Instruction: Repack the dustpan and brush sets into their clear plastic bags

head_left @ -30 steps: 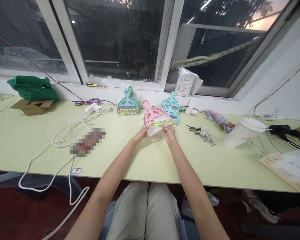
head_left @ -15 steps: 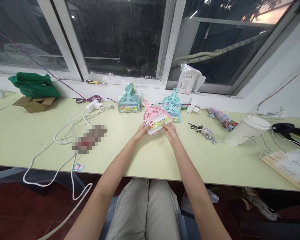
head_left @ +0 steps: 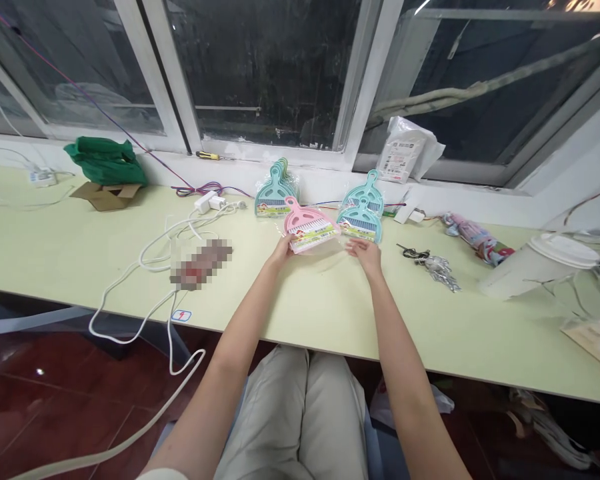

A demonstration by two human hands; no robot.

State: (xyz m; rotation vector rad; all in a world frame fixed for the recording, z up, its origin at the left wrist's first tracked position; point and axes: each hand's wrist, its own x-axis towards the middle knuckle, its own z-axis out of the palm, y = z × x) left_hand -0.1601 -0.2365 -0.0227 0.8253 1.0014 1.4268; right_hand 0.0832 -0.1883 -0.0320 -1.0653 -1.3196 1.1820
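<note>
A pink dustpan and brush set [head_left: 310, 223] in a clear plastic wrapper is held above the table, its handle pointing away from me. My left hand [head_left: 283, 249] grips its lower left corner. At the right, my right hand [head_left: 364, 255] has its fingers pinched on a transparent edge of the wrapper, just in front of the turquoise dustpan sets [head_left: 363, 212]. Those two stand overlapping against the wall. Behind the pink set, to the left, several more turquoise sets [head_left: 274, 193] are stacked upright in a row.
Keys [head_left: 441, 272] lie right of my right hand, with a folded umbrella [head_left: 477, 239] and a lidded white cup [head_left: 540, 267] beyond. White cables [head_left: 143, 259] sprawl at left. A cardboard box [head_left: 111, 195] holds up a green bag [head_left: 105, 160]. A screwdriver [head_left: 209, 156] rests on the sill.
My right hand has slid off the pink set's printed label toward the right, onto the wrapper's edge. My left hand keeps its grip. The view has turned slightly left.
</note>
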